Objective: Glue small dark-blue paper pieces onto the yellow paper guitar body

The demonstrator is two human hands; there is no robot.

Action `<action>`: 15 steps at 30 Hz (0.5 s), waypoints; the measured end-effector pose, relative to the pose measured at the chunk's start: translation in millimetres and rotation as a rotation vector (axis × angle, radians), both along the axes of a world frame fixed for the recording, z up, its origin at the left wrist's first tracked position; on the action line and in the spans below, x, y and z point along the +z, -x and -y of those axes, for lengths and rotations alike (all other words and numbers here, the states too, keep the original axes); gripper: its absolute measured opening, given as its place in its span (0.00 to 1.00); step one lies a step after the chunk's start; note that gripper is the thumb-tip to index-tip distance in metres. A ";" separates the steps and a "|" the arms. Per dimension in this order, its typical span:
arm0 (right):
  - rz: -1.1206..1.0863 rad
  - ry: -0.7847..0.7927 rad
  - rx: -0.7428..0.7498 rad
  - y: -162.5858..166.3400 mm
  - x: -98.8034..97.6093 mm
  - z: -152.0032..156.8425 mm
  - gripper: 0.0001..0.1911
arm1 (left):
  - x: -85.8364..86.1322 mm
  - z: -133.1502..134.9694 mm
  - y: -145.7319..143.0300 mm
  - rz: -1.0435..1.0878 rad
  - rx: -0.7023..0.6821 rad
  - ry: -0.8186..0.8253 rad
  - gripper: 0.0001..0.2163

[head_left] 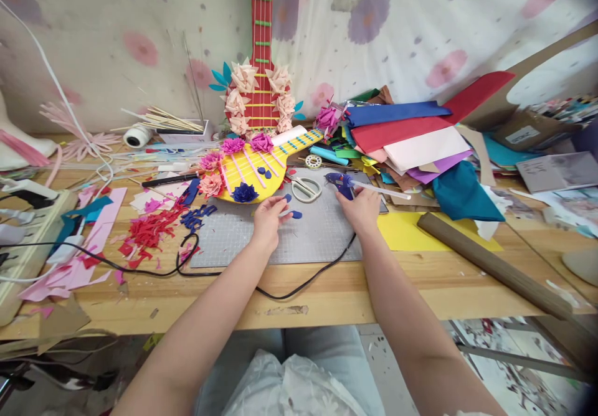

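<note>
The yellow paper instrument (250, 177) on the table (187, 307) bears 5 flowers (244, 192); 2 blue petals (297, 215) at the left hand (269, 222) seem unattached yet. Whether that grip pinches either, I cannot tell. The right hand's (364, 209) grip wraps 1 glue gun (343, 182).

Small guitar (247, 170): yellow, pink strips, blue bands on the neck. Its flowers (233, 146) are magenta and pink — one deep blue. Petals (296, 215) blue, glue gun (343, 182) blue. Mat (313, 238) grey with a fine grid. Big guitar (261, 100) red, green bars up the neck, yellow ones on the body — peach roses (243, 76), teal leaves (219, 78). Sheets (397, 133): blue, red, pale pink, purple. Cable (317, 273) black. Curtain (187, 5) off-white, printed with pink and purple flowers.
</note>
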State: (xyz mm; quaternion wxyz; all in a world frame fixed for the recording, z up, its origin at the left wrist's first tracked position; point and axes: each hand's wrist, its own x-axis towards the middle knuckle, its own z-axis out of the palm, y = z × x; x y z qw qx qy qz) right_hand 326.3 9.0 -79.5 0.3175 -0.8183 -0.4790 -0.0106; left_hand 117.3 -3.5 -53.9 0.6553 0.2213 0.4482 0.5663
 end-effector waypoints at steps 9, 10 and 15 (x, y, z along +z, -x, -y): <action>-0.412 0.007 0.596 59.5 30.2 19.1 0.11 | 14.0 4.8 -7.7 0.385 0.042 0.335 0.04; -0.517 -0.033 0.653 71.4 29.8 16.3 0.11 | 14.0 5.3 -7.8 0.398 0.044 0.336 0.04; -0.999 -0.055 0.701 115.8 20.9 4.1 0.14 | 12.2 3.0 -0.9 0.448 0.065 0.317 0.04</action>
